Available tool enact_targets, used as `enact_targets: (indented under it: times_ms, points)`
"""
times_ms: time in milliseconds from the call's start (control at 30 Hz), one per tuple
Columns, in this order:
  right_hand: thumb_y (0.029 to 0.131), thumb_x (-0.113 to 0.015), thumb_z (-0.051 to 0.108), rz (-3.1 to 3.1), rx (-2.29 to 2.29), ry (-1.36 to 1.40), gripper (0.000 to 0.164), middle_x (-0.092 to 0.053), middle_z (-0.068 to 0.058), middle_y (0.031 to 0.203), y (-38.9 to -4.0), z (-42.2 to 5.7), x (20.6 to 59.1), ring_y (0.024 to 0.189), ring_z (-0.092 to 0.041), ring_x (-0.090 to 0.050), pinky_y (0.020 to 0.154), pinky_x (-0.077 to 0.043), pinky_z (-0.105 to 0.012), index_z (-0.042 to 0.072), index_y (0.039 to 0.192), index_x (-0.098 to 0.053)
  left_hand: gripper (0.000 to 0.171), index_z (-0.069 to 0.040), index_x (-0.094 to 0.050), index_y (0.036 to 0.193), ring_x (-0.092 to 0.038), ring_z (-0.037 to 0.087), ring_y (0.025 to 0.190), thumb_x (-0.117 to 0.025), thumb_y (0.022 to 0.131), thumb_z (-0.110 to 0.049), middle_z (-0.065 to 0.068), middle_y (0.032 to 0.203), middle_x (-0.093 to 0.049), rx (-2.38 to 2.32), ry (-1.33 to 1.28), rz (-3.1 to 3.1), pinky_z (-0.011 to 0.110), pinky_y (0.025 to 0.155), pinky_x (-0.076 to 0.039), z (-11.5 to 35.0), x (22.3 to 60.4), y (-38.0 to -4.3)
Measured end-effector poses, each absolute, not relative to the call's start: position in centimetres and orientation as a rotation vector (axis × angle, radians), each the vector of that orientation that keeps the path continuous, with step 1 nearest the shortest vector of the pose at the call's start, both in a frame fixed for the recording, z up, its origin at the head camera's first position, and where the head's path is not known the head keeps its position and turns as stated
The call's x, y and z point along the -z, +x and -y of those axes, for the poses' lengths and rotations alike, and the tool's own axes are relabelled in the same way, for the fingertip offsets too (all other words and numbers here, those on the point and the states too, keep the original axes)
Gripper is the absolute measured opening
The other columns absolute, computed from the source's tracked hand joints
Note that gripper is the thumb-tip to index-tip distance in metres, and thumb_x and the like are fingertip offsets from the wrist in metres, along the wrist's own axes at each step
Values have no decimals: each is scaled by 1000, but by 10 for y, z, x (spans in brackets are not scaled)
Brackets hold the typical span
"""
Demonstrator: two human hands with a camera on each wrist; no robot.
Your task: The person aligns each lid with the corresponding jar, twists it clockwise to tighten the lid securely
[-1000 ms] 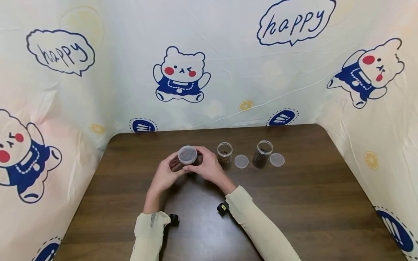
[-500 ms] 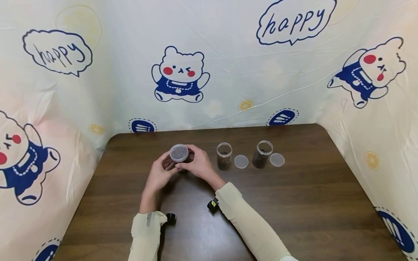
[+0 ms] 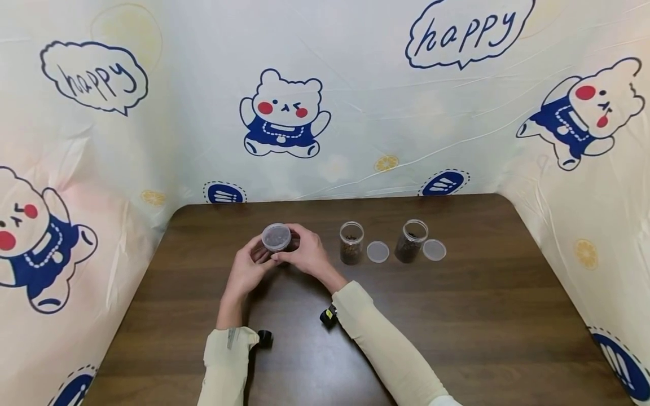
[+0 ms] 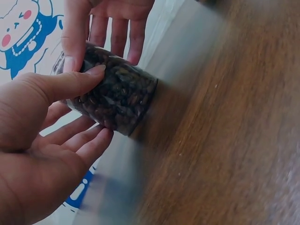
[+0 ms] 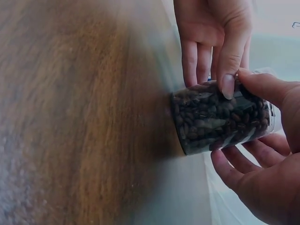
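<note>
Both hands hold a clear, lidded jar filled with dark beans, at the left of the back part of the table. Its translucent lid faces up in the head view. My left hand grips one side of the jar, thumb across the front and fingers behind and under it. From the other side my right hand grips it near the top, its thumb close to the left thumb. In the right wrist view the jar's base is at or just over the tabletop; whether it touches I cannot tell.
Right of the hands stand two uncapped clear jars, one with brown contents and one with darker contents. A loose round lid lies beside the first, another lid beside the second. Printed cloth walls the brown table.
The hands and the lidded jar have shifted a little to the left since a second ago, then stayed nearly still. The uncapped jars and loose lids have not moved.
</note>
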State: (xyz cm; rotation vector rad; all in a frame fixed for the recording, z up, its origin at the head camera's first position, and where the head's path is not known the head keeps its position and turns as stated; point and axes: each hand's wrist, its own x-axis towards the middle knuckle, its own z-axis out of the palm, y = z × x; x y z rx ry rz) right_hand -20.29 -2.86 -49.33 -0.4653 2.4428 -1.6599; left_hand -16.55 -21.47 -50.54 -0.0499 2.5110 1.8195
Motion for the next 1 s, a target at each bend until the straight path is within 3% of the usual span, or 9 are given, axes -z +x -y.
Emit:
enact_targets:
  times_ms: [1000]
  points:
    - [84, -91, 31, -2426, 1602, -499, 73, -65, -5, 143, -203, 24, 497, 129, -24, -66, 108, -56, -41, 17, 147, -56, 70, -3, -45, 155, -53, 43, 144, -76, 93, 2, 29, 155, -51, -1776, -68, -2490, 49, 118, -45, 217, 500, -162]
